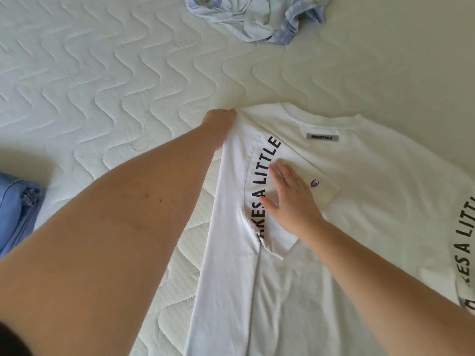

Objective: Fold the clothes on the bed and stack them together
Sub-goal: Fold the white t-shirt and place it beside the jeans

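Fingers (276,173) of our right hand (290,199) lay straight and together, flat on the folded-in sleeve of the white T-shirt (359,201), which was spread on the bed (102,86). Our left hand (219,122) pinched the shoulder corner at the fold's far end. The shirt's long axis ran from that corner back toward us; the unfolded side stretched off to the right, nearer our right hand. The crumpled blue garment (257,19) waited well beyond, folded jeans (18,209) at left.

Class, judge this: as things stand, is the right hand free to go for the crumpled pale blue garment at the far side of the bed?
Probably yes. The right hand lies flat on the white T-shirt, holding nothing, and bare mattress lies before the crumpled blue garment. It looks a long stretch, though.
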`<state>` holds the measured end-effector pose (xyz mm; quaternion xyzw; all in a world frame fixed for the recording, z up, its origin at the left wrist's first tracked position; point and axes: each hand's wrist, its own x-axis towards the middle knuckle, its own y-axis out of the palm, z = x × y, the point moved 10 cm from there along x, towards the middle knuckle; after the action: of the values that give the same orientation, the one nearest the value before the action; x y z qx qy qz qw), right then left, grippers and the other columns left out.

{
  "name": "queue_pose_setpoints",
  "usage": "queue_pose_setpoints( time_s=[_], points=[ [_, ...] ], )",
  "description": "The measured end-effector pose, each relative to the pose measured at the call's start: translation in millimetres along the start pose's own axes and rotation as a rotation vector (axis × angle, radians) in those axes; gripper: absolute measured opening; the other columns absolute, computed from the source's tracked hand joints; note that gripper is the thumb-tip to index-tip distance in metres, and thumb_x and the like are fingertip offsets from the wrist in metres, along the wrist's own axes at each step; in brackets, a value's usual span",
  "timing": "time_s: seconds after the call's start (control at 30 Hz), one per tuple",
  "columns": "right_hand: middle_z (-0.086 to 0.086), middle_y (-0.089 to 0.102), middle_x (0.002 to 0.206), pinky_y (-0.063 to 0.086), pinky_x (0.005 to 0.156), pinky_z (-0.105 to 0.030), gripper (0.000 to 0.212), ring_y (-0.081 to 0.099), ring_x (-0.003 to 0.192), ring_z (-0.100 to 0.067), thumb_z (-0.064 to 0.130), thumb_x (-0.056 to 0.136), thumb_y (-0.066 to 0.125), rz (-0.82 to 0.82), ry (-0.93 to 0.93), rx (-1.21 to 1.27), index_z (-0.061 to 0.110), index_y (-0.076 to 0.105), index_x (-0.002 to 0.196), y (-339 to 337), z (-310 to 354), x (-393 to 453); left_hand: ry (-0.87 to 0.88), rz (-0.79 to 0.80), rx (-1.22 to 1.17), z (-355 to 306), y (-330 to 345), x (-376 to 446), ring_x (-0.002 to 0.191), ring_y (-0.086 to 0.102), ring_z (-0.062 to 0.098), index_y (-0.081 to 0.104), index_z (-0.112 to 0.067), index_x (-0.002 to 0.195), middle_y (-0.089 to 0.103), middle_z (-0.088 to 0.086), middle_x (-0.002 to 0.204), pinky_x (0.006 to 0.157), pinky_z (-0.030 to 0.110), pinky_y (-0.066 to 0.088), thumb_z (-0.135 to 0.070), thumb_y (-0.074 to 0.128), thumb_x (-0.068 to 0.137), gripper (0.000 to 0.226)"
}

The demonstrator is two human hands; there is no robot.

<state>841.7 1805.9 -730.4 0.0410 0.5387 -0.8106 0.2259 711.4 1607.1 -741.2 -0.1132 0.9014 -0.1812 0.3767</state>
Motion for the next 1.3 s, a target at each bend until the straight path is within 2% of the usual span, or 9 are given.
queue_pose_setpoints(
  time_s=[0.17,0.23,0.3,0.57,0.77,0.93,1.07,1.17,1.3],
  points=[
    [0.002,0.014,0.163,0.012,0.121,-0.033,0.067,0.009,0.15,-0.015,0.041,0.099,0.048,-0.028,0.032,0.2,0.022,0.018,0.156,-25,-11,-9,0.201,-0.112,0.134,-27,2,-9,0.064,0.044,0.017,0.048,-0.022,0.071,0.045,-0.004,0.07,0.054,0.027,0.035,-0.027,0.047,0.093,0.022],
    [-0.001,0.024,0.161,0.017,0.12,-0.034,0.063,0.019,0.148,-0.018,0.035,0.099,0.051,-0.094,0.087,0.232,0.019,0.025,0.154,-44,-28,-19,0.347,-0.234,0.221,-41,-5,-25,0.082,0.054,0.017,0.057,-0.022,0.1,0.056,0.0,0.097,0.067,0.029,0.043,-0.027,0.053,0.094,0.01],
    [-0.003,0.032,0.156,0.021,0.118,-0.031,0.059,0.029,0.143,-0.019,0.029,0.099,0.053,-0.162,0.144,0.254,0.015,0.032,0.152,-64,-50,-31,0.556,-0.298,0.369,-57,3,-49,0.109,0.052,0.021,0.053,-0.015,0.124,0.053,0.008,0.122,0.089,0.033,0.045,-0.025,0.054,0.096,0.03],
    [-0.002,0.036,0.154,0.022,0.117,-0.031,0.052,0.027,0.144,-0.018,0.027,0.099,0.053,-0.237,0.378,0.219,0.015,0.04,0.148,-105,-158,-85,1.181,0.209,0.914,-72,196,-168,0.139,0.036,0.024,0.048,-0.019,0.142,0.046,0.004,0.146,0.111,0.038,0.025,-0.027,0.054,0.096,0.047],
    [-0.003,0.035,0.155,0.018,0.117,-0.033,0.051,0.027,0.145,-0.021,0.025,0.099,0.052,-0.281,0.541,0.149,0.015,0.04,0.148,-129,-240,-132,1.17,0.368,1.237,-46,301,-193,0.152,-0.002,0.019,0.005,-0.022,0.158,-0.002,0.0,0.166,0.122,0.038,0.001,-0.049,0.031,0.103,0.067],
    [-0.006,0.027,0.159,0.016,0.12,-0.041,0.059,0.019,0.148,-0.026,0.027,0.102,0.045,-0.232,0.757,0.085,0.015,0.023,0.155,-133,-316,-171,1.108,0.378,1.361,-49,331,-177,0.151,-0.013,0.021,-0.009,-0.027,0.157,-0.017,0.0,0.164,0.123,0.04,-0.004,-0.062,0.02,0.099,0.073],
    [-0.008,0.032,0.156,0.019,0.117,-0.044,0.06,0.025,0.145,-0.03,0.029,0.099,0.05,-0.247,0.832,0.076,0.018,0.027,0.153,-140,-347,-182,1.049,0.445,1.417,-52,347,-161,0.15,-0.019,0.02,-0.017,-0.03,0.155,-0.026,-0.002,0.162,0.122,0.041,-0.007,-0.066,0.022,0.097,0.078],
    [-0.012,0.053,0.133,0.033,0.104,-0.044,0.055,0.045,0.125,-0.036,0.041,0.09,0.063,-0.233,0.902,0.019,0.018,0.047,0.138,-153,-363,-186,1.022,0.487,1.423,-47,353,-153,0.148,-0.026,0.019,-0.023,-0.032,0.152,-0.033,-0.004,0.159,0.12,0.041,-0.012,-0.069,0.027,0.094,0.085],
    [-0.009,0.062,0.091,0.04,0.067,-0.033,0.031,0.057,0.088,-0.031,0.038,0.09,0.059,-0.087,0.895,0.131,0.01,0.062,0.101,-156,-368,-185,1.02,0.488,1.397,-39,355,-146,0.145,-0.031,0.017,-0.027,-0.033,0.15,-0.038,-0.006,0.156,0.117,0.04,-0.017,-0.072,0.022,0.092,0.085]
  ],
)
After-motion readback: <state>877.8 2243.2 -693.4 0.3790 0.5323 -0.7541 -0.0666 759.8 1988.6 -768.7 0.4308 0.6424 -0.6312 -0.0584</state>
